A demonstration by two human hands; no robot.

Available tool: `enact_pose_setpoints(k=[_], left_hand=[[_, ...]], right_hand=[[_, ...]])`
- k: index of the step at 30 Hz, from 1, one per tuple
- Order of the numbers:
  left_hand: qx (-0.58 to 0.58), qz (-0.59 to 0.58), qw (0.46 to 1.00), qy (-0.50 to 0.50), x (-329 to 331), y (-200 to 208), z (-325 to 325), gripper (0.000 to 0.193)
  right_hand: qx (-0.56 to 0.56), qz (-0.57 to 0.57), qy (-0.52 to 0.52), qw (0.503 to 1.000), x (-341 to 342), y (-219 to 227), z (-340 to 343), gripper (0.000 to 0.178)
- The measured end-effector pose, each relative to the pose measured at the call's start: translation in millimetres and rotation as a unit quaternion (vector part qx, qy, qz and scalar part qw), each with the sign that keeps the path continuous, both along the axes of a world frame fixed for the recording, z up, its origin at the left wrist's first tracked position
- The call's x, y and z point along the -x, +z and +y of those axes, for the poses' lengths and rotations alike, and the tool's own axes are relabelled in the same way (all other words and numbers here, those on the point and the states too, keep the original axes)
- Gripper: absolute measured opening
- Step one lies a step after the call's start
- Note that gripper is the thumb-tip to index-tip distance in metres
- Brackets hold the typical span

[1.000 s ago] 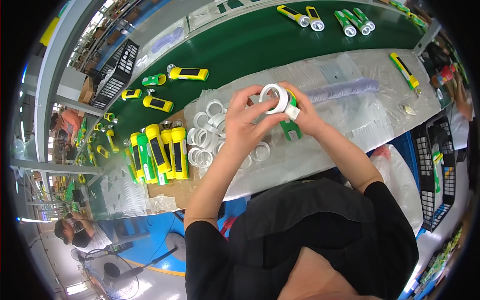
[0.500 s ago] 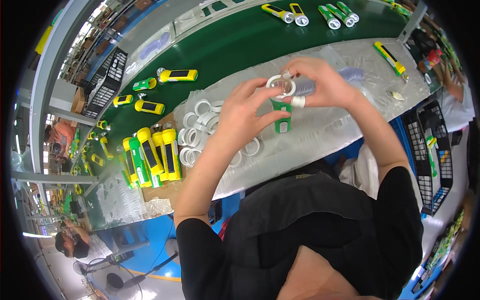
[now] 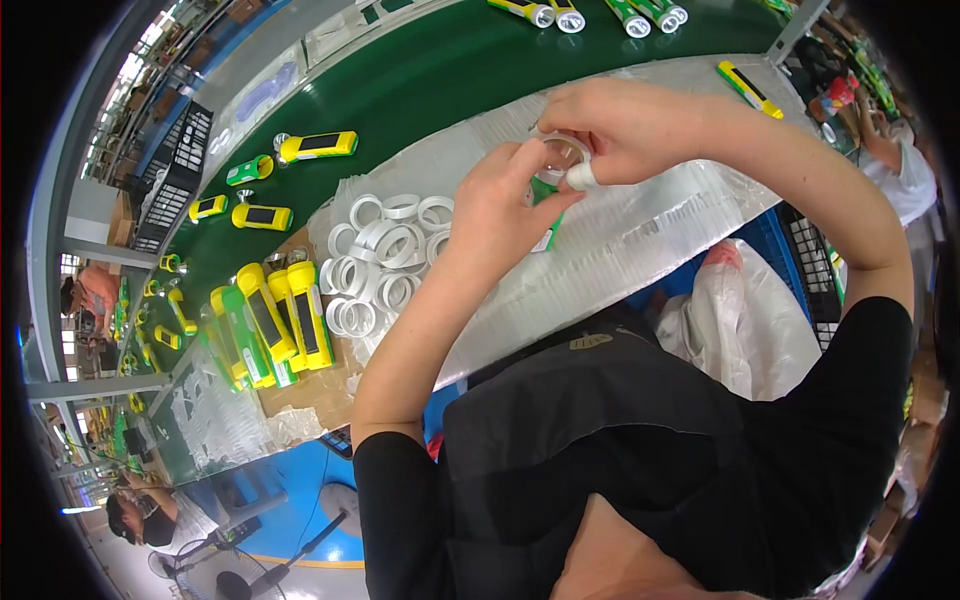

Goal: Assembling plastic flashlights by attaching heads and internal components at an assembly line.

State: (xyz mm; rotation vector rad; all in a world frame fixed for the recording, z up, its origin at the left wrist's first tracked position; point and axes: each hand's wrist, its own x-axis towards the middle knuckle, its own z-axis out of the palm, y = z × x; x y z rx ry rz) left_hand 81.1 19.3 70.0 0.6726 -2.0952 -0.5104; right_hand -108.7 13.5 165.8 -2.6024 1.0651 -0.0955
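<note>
While a clear-centred white ring (image 3: 567,159) is held above the plastic-covered table (image 3: 602,242), its rim is pinched by the curled fingers of the right hand (image 3: 635,130); it is met by half-bent fingers of the left hand (image 3: 492,197), whose grip cannot be told. A green casing (image 3: 551,235) is partly hidden below. Loose rings (image 3: 386,254) are piled leftward.

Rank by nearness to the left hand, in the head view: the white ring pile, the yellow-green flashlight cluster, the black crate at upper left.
1. White ring pile: lower left of the left hand.
2. Flashlight cluster: farther left, beyond the rings.
3. Black crate: upper left, farthest.
</note>
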Motion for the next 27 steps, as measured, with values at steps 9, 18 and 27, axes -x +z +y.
enact_pose_setpoints(k=[9,18,27], left_hand=[[0.012,0.028,1.0,-0.009,-2.3,-1.3,-2.4,0.035],[0.016,0.03,0.999,0.016,-8.1,-5.8,-3.3,0.036],[0.011,0.031,0.999,0.036,-8.6,-4.0,1.7,0.035]], right_hand=[[0.106,-0.193,-0.05,0.974,3.3,-26.9,3.6,0.044],[0.042,-0.012,-0.167,0.985,-3.8,-21.1,3.6,0.046],[0.039,0.01,-0.196,0.98,-6.2,-20.9,6.8,0.061]])
